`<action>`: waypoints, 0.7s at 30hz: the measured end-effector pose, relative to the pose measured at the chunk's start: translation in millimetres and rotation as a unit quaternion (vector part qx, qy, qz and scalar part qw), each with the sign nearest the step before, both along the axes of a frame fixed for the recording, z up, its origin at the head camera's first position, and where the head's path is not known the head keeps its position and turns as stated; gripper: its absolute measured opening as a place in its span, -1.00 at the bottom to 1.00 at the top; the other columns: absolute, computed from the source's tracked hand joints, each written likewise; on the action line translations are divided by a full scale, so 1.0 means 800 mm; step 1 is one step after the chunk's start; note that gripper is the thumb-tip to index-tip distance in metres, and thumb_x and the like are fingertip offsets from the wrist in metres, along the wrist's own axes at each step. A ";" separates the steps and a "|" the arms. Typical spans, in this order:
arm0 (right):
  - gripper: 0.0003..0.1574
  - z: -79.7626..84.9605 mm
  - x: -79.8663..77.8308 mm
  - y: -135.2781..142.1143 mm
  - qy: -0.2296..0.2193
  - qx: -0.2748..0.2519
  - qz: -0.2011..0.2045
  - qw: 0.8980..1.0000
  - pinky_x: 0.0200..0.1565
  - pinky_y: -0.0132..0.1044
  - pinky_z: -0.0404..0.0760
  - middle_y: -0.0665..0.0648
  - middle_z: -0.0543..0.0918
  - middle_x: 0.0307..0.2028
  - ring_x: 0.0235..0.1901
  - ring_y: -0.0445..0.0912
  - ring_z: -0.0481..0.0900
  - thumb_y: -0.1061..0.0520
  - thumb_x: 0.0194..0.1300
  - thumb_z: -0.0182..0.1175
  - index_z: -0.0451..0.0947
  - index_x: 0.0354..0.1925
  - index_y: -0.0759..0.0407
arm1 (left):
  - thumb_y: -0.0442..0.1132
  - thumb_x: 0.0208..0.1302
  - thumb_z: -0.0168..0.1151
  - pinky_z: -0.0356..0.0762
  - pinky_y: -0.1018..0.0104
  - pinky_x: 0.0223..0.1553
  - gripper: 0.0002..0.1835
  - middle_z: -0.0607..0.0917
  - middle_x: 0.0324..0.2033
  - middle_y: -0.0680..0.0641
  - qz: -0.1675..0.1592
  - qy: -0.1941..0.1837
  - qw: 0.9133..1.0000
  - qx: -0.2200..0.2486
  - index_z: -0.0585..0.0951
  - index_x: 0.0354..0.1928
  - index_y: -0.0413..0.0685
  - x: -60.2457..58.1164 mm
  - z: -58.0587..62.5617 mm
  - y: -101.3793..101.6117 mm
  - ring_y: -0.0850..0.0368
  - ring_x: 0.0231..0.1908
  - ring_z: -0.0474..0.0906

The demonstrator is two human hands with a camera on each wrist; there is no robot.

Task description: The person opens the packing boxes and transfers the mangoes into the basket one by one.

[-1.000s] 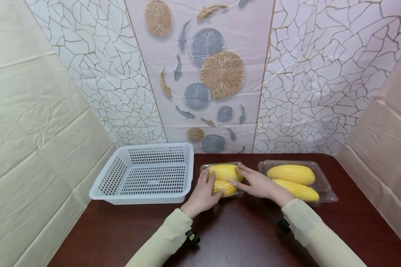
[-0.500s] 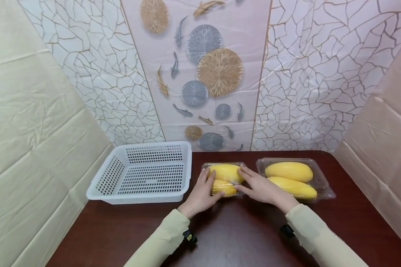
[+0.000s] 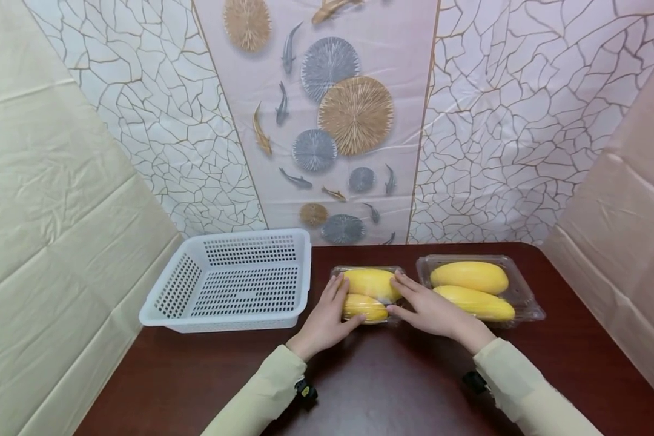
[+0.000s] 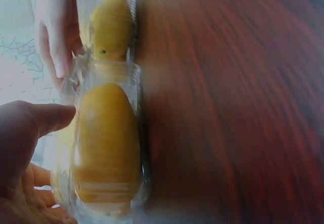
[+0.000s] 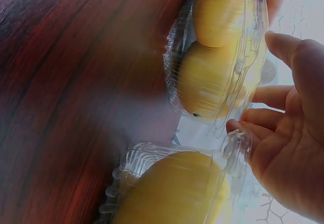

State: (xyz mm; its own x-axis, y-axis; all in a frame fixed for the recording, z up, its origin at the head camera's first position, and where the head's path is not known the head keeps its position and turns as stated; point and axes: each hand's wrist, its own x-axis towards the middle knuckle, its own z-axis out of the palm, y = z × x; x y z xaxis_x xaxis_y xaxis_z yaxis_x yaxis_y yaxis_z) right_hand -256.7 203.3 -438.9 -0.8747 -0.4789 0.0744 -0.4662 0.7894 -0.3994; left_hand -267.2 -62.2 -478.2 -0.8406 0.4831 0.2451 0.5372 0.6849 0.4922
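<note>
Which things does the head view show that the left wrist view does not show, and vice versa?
Only the head view: the white basket and both light sleeves. Only the left wrist view: a small dark spot on one yellow fruit. Both: the left hand, the right hand, the table, and two clear containers holding such fruits.
</note>
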 end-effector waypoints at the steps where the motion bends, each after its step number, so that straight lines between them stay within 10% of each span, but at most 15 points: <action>1: -0.08 0.000 0.000 0.000 -0.002 -0.001 -0.001 1.000 0.29 0.28 0.30 0.34 0.06 0.54 0.43 0.30 0.19 -0.27 0.51 0.04 0.16 0.51 0.31 | 0.12 0.40 0.24 0.10 -0.05 0.45 -0.09 0.06 0.54 -0.27 0.000 0.003 1.000 -0.001 0.11 0.54 -0.28 0.001 -0.001 -0.001 -0.17 0.54 -0.13; 11: -0.06 -0.003 0.002 0.001 -0.006 -0.004 -0.004 1.000 0.30 0.27 0.30 0.32 0.03 0.55 0.45 0.29 0.16 -0.27 0.50 0.06 0.14 0.52 0.30 | 0.22 0.36 0.24 0.10 -0.06 0.44 0.08 -0.10 0.57 -0.27 0.031 -0.070 0.994 0.072 -0.10 0.58 -0.27 -0.001 -0.015 -0.013 -0.15 0.54 -0.15; 21: -0.08 -0.004 0.004 0.000 -0.007 -0.007 -0.008 1.000 0.29 0.25 0.32 0.28 0.03 0.55 0.44 0.26 0.19 -0.25 0.49 0.09 0.15 0.52 0.28 | 0.34 0.17 0.35 0.20 -0.11 0.39 0.20 0.17 0.52 -0.20 0.092 -0.237 0.944 0.211 -0.06 0.60 -0.14 -0.005 -0.035 -0.023 -0.12 0.48 0.12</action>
